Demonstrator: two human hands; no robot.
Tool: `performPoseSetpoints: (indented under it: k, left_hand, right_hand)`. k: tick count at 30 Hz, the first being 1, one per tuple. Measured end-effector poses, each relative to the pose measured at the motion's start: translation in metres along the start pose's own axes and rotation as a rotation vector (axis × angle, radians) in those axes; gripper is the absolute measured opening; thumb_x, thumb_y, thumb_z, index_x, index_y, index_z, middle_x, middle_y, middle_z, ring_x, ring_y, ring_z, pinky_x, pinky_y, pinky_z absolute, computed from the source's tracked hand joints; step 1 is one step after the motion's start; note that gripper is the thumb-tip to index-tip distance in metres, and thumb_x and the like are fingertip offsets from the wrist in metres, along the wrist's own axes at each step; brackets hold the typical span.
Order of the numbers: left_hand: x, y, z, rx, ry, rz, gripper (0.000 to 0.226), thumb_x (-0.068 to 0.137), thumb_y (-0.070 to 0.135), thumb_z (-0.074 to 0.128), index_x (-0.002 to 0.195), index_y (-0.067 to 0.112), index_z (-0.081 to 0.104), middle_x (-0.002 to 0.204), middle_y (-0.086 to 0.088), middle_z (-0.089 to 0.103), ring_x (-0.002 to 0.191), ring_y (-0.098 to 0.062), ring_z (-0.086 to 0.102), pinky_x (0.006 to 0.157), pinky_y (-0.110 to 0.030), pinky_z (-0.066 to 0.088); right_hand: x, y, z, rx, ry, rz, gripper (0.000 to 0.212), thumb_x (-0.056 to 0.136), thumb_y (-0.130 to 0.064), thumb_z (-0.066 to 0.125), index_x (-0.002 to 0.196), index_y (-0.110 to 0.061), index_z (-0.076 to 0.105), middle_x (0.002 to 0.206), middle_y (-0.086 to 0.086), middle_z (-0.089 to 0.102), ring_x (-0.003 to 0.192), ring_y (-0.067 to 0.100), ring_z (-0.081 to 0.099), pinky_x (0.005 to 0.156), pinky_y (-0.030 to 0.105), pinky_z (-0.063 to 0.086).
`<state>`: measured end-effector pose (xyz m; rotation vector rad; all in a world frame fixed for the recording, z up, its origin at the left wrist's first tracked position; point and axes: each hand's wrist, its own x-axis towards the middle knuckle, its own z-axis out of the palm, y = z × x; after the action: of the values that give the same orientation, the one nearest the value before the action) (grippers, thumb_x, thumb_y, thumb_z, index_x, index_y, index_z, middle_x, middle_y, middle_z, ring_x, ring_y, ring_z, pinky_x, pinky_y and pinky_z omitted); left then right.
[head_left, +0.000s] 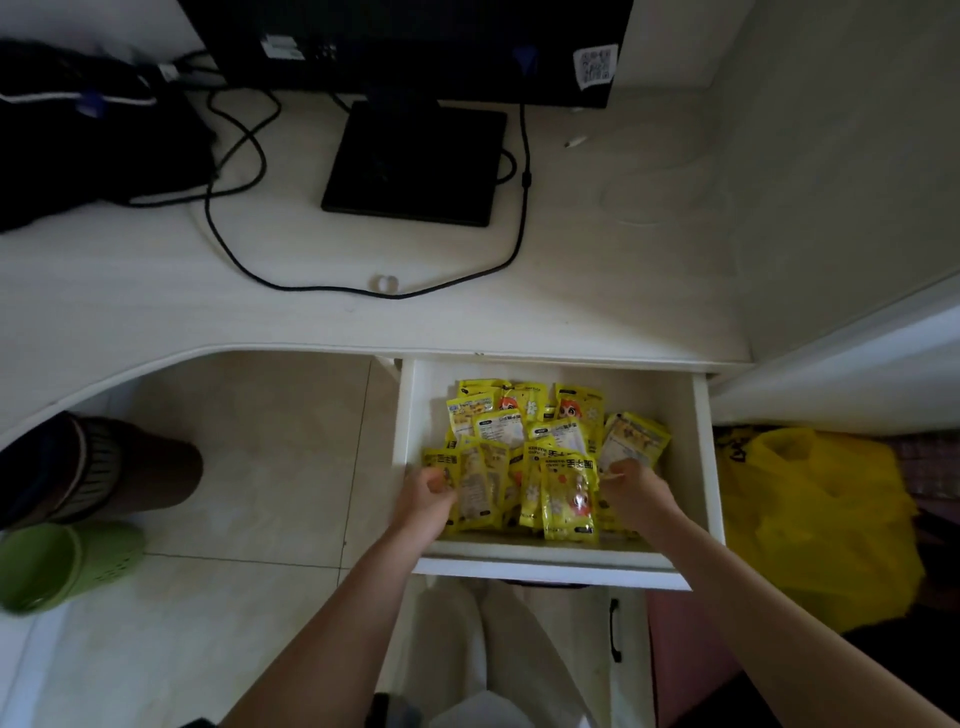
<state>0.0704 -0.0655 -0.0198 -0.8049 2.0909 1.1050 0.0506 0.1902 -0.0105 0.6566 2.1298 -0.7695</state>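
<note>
1. From where I stand, both arms reach down into the open drawer, which is pulled out from under the desk.
2. The left hand has its fingers curled round the yellow packets at the left front of the pile. The right hand pinches packets at the right front in the same way. Neither hand is spread wide.
3. The packets fill the middle of the drawer in a loose heap. The front ones stand nearly upright and lean on each other, while those behind lie flat and overlap.
4. I think the standing row is the weak spot: pull from both ends at once and the middle packets lose their support and flop forward.
5. The film looks glossy, so a bunched handful could slide apart, and strays could drop over the low front wall onto the floor tiles, or beside the yellow plastic bag to the right.
6. Leaning on a drawer pulled out this far could make it sag or jam.
7. Farther back, a black cable loops near the desk edge in front of the monitor stand. A hand lifted carelessly could snag it.
</note>
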Motion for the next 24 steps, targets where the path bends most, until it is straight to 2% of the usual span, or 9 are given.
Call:
performPoseSetpoints:
  k: [2, 3, 6, 8, 10, 13, 16, 18, 24]
  left_hand:
    - [-0.010, 0.002, -0.008, -0.022, -0.016, 0.026, 0.047, 0.088, 0.013, 0.062, 0.135, 0.016, 0.051, 0.132, -0.004, 0.057, 0.105, -0.018, 0.058, 0.089, -0.036, 0.052]
    - [-0.015, 0.004, -0.013, -0.038, -0.016, 0.039, 0.046, 0.088, 0.012, 0.063, 0.133, 0.016, 0.053, 0.128, -0.004, 0.059, 0.105, -0.019, 0.060, 0.090, -0.037, 0.053]
    - [-0.031, 0.006, -0.027, -0.063, 0.036, 0.100, 0.040, 0.088, 0.011, 0.062, 0.127, 0.015, 0.057, 0.111, -0.001, 0.065, 0.085, -0.010, 0.063, 0.071, -0.025, 0.052]
    - [-0.044, 0.005, -0.038, -0.060, 0.096, 0.153, 0.037, 0.089, 0.012, 0.060, 0.125, 0.014, 0.059, 0.109, -0.002, 0.068, 0.084, -0.009, 0.063, 0.064, -0.018, 0.046]
    - [-0.058, 0.000, -0.052, -0.047, 0.166, 0.205, 0.034, 0.089, 0.013, 0.060, 0.123, 0.014, 0.061, 0.111, -0.005, 0.070, 0.092, -0.012, 0.063, 0.070, -0.018, 0.044]
    - [-0.082, -0.014, -0.071, -0.041, 0.276, 0.243, 0.033, 0.089, 0.014, 0.061, 0.122, 0.012, 0.062, 0.109, -0.006, 0.071, 0.099, -0.017, 0.066, 0.084, -0.021, 0.046]
    - [-0.108, -0.040, -0.088, -0.038, 0.369, 0.263, 0.031, 0.091, 0.014, 0.059, 0.121, 0.010, 0.062, 0.105, -0.006, 0.071, 0.098, -0.020, 0.066, 0.085, -0.023, 0.047]
    - [-0.121, -0.059, -0.100, -0.046, 0.424, 0.249, 0.029, 0.093, 0.017, 0.055, 0.121, 0.012, 0.061, 0.103, -0.006, 0.071, 0.098, -0.020, 0.066, 0.084, -0.026, 0.049]
    - [-0.143, -0.116, -0.134, -0.021, 0.578, 0.133, 0.028, 0.098, 0.023, 0.048, 0.123, 0.024, 0.059, 0.111, 0.001, 0.069, 0.099, -0.012, 0.064, 0.080, -0.019, 0.045]
  right_hand:
    - [-0.011, -0.007, -0.007, -0.031, 0.021, -0.041, 0.035, 0.093, -0.016, 0.047, 0.127, -0.008, 0.053, 0.109, 0.014, 0.062, 0.080, 0.018, 0.053, 0.065, 0.022, 0.041]
    - [-0.016, -0.012, -0.011, -0.050, 0.035, -0.072, 0.035, 0.092, -0.016, 0.047, 0.125, -0.008, 0.054, 0.110, 0.015, 0.064, 0.082, 0.020, 0.054, 0.068, 0.026, 0.042]
    - [-0.034, -0.032, -0.016, -0.118, 0.064, -0.210, 0.035, 0.092, -0.017, 0.049, 0.125, -0.008, 0.054, 0.111, 0.014, 0.066, 0.085, 0.025, 0.062, 0.068, 0.032, 0.052]
    - [-0.050, -0.048, -0.013, -0.124, 0.073, -0.296, 0.038, 0.094, -0.019, 0.049, 0.132, -0.011, 0.049, 0.121, 0.010, 0.063, 0.081, 0.022, 0.063, 0.058, 0.026, 0.050]
    - [-0.063, -0.064, -0.005, -0.122, 0.077, -0.365, 0.039, 0.095, -0.021, 0.048, 0.133, -0.013, 0.049, 0.120, 0.010, 0.064, 0.081, 0.024, 0.064, 0.059, 0.026, 0.049]
    - [-0.083, -0.088, 0.017, -0.198, 0.075, -0.456, 0.039, 0.095, -0.021, 0.046, 0.132, -0.012, 0.049, 0.117, 0.013, 0.065, 0.098, 0.030, 0.062, 0.073, 0.029, 0.046]
    - [-0.105, -0.107, 0.046, -0.268, 0.020, -0.563, 0.038, 0.095, -0.019, 0.048, 0.132, -0.009, 0.047, 0.123, 0.012, 0.062, 0.112, 0.028, 0.058, 0.085, 0.031, 0.046]
    - [-0.120, -0.119, 0.066, -0.326, 0.000, -0.649, 0.037, 0.094, -0.019, 0.050, 0.130, -0.009, 0.048, 0.123, 0.012, 0.061, 0.113, 0.029, 0.057, 0.091, 0.036, 0.047]
    - [-0.160, -0.162, 0.128, -0.524, -0.031, -0.813, 0.032, 0.091, -0.025, 0.045, 0.120, -0.012, 0.049, 0.114, 0.010, 0.062, 0.103, 0.032, 0.061, 0.086, 0.043, 0.051]
